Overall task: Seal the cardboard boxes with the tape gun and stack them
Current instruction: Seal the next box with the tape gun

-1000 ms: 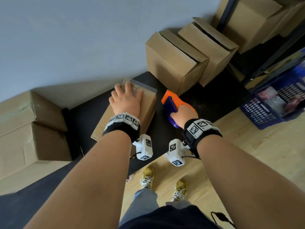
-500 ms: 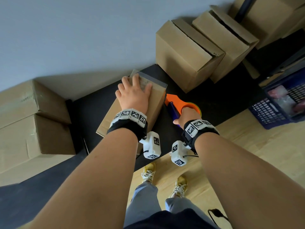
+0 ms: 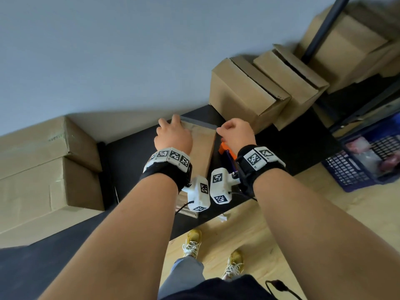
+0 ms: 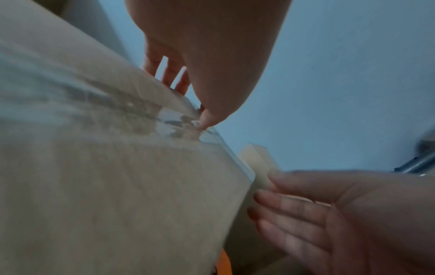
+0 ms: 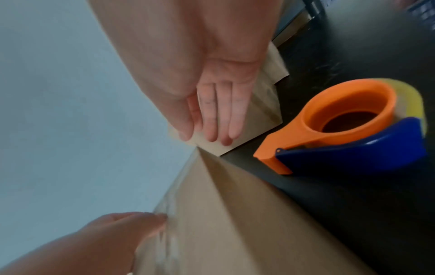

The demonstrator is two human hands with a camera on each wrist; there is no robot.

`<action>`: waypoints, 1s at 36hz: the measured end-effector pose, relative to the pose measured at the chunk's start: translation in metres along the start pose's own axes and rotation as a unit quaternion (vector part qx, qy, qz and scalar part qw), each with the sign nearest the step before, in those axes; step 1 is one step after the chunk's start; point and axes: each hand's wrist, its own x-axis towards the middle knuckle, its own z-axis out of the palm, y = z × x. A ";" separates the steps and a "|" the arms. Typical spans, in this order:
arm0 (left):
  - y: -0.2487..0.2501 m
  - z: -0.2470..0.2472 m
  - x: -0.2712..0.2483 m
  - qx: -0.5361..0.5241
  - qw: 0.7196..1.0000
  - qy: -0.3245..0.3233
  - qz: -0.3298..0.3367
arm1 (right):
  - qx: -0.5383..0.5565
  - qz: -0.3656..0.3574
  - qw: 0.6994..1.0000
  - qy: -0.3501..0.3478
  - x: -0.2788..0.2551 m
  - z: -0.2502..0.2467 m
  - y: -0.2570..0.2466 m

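Left hand (image 3: 173,137) presses flat on the taped cardboard box (image 3: 201,146) at frame centre. Right hand (image 3: 236,132), fingers straight, holds nothing. Tape gun (image 5: 348,126) lies loose on the desk (image 3: 281,148) beside the box. Risk: wrinkled tape lifting; lifting could nudge the gun.

Narrow gap right of the taped box (image 3: 202,146) — tape gun (image 3: 226,151) lies in it on the black table (image 3: 303,148). Two open boxes (image 3: 244,94) block the far right, stacked boxes (image 3: 43,165) block the left, wall (image 3: 108,50) close behind — table's near edge open.
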 end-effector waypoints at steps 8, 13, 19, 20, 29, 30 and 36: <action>-0.020 -0.005 0.012 -0.098 0.995 0.024 0.009 | -0.058 -0.060 0.996 -0.032 0.004 0.015 -0.015; -0.032 0.000 0.015 -0.150 0.986 0.044 0.055 | -0.094 -0.086 0.991 -0.042 0.004 0.019 -0.014; -0.033 0.001 0.019 -0.178 0.982 0.036 0.059 | -0.090 -0.090 0.990 -0.056 0.009 0.024 -0.020; -0.033 0.001 0.020 -0.184 0.981 0.033 0.053 | -0.087 -0.088 0.991 -0.054 0.010 0.025 -0.020; -0.039 -0.001 0.028 -0.202 0.978 -0.005 0.044 | -0.060 -0.083 0.992 -0.079 0.019 0.025 -0.014; -0.041 -0.002 0.029 -0.200 0.979 -0.016 0.047 | -0.059 -0.083 0.991 -0.081 0.020 0.025 -0.014; -0.041 0.000 0.037 -0.186 0.978 -0.085 0.032 | -0.070 -0.079 0.989 -0.107 0.024 0.025 -0.015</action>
